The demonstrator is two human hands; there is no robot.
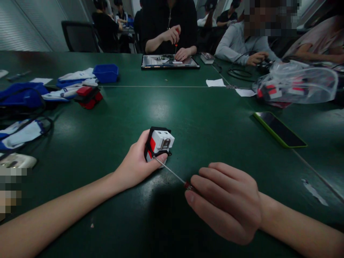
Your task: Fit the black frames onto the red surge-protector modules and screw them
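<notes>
One box, white and red with a black frame, sits in the left hand over the green tabletop, fingers wrapped around it, thumb low across its front. The right hand pinches a screwdriver in its fingers, tip at the frame's lower edge. A phone lies farther right.

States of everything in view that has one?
red-and-white device: gripped in left hand
screwdriver: held slanted in right hand, tip at device
green-edged phone: flat, screen dark
clear bag: bulging, things inside
red-and-black block: untouched
blue bin: contents not visible
flat panel: lying flat, another person's hand on it
</notes>
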